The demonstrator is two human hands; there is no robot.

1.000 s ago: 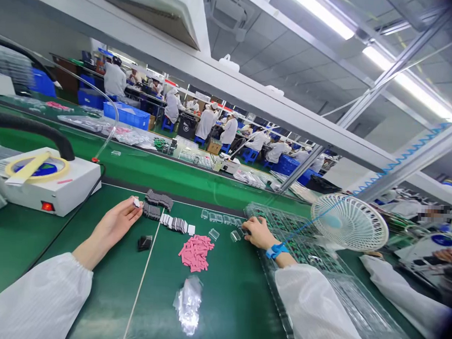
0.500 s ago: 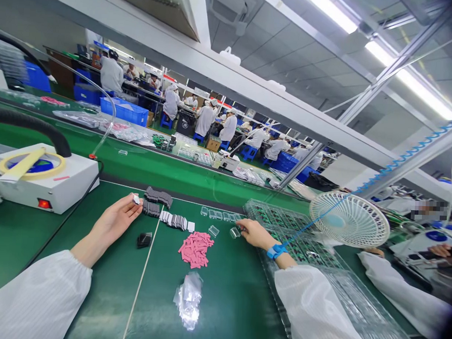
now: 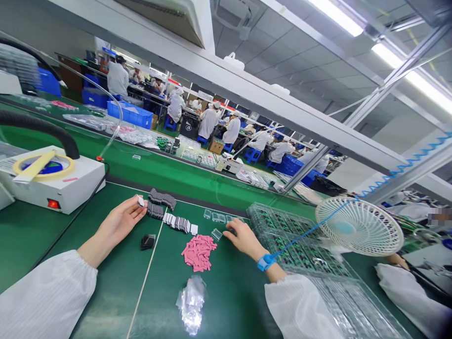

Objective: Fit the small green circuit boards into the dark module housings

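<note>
My left hand (image 3: 125, 221) is closed in a pinch around a small white piece (image 3: 141, 201), beside rows of black-edged pieces (image 3: 161, 199). My right hand (image 3: 246, 238) hovers over the green table with thumb and fingers apart; nothing shows between them. Left of its fingertips lies a clear plastic case (image 3: 216, 234). More clear cases (image 3: 213, 216) form a row behind, partly covered by the hand. White square pieces (image 3: 177, 222) stand in a line, above a heap of pink strips (image 3: 199, 252). Small black pieces (image 3: 148, 242) lie nearer my left forearm.
Clear plastic bags (image 3: 191, 304) lie toward the front. Trays of green boards (image 3: 286, 231) and a white fan (image 3: 359, 226) stand at right, a white machine (image 3: 58, 183) at left. A blue coiled cord runs from my wrist strap (image 3: 266, 261). Behind is a green belt (image 3: 166, 170).
My right hand has moved left, off the clear case it was touching, toward the other loose case. My left hand still holds the white piece. The view has shifted slightly.
</note>
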